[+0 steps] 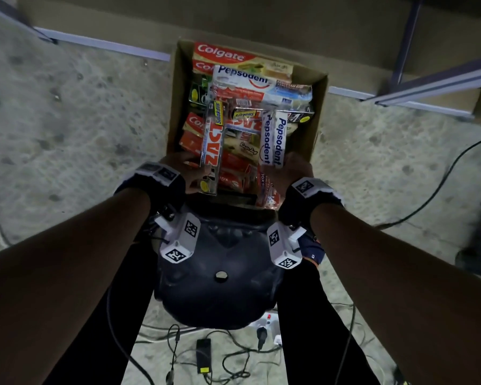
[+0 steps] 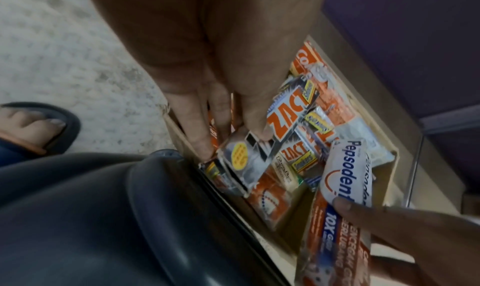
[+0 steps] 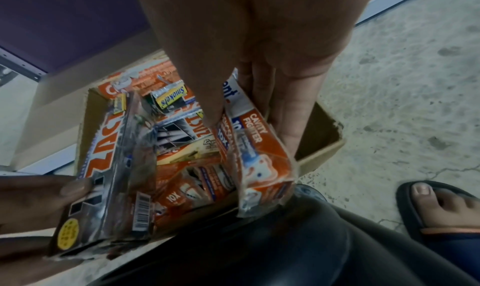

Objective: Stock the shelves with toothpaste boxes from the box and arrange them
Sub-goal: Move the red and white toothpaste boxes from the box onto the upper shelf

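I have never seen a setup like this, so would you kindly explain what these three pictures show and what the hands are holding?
No machine here: a person wears three cameras. The head view looks down from the forehead at both arms; the other two look along each wrist at the fingers. A cardboard box full of toothpaste boxes stands on the floor before a dark stool. The left hand grips a silver and orange ZACT box; the right hand grips a pair of Pepsodent boxes. Both are tilted up out of the pile. Cables lie on the floor under the stool.
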The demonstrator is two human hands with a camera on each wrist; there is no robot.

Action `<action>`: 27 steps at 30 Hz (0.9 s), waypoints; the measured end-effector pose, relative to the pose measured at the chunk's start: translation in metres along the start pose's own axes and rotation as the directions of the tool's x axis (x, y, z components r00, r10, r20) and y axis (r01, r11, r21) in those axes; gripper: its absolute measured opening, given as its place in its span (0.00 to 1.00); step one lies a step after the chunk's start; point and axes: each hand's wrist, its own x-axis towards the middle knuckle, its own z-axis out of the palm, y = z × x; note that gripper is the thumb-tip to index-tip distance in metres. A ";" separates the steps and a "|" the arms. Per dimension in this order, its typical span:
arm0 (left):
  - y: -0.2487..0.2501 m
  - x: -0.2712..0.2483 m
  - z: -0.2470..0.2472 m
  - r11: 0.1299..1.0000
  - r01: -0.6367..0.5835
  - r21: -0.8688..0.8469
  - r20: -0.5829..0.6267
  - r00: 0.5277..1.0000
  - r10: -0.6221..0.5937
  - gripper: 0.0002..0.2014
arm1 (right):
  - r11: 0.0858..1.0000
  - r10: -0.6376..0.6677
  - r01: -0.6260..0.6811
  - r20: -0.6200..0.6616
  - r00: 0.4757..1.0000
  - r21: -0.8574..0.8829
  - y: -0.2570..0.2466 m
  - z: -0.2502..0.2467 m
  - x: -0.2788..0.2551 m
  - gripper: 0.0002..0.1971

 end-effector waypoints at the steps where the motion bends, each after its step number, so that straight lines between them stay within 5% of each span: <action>1: -0.001 0.003 0.002 1.000 0.008 0.001 0.008 1.000 -0.008 0.09 | 1.000 0.001 -0.001 0.008 1.000 0.001 0.001 0.002 0.002 0.24; 6: 0.000 0.005 0.009 1.000 0.011 0.029 0.010 1.000 -0.011 0.20 | 0.996 0.055 -0.056 0.018 0.998 0.076 0.006 0.006 0.005 0.27; 18: 0.029 0.004 0.001 0.993 0.010 0.117 0.056 0.998 -0.017 0.24 | 0.969 0.090 -0.156 0.315 0.945 0.193 0.008 -0.010 0.004 0.22; 24: 0.022 0.017 -0.003 0.998 0.019 0.058 0.066 0.998 -0.023 0.21 | 0.953 0.127 -0.210 0.341 0.931 0.219 0.004 -0.010 0.006 0.21; 27: 0.020 0.016 -0.005 0.999 0.041 0.008 0.098 0.994 -0.041 0.31 | 0.944 0.137 -0.225 0.337 0.932 0.239 0.003 -0.011 0.005 0.21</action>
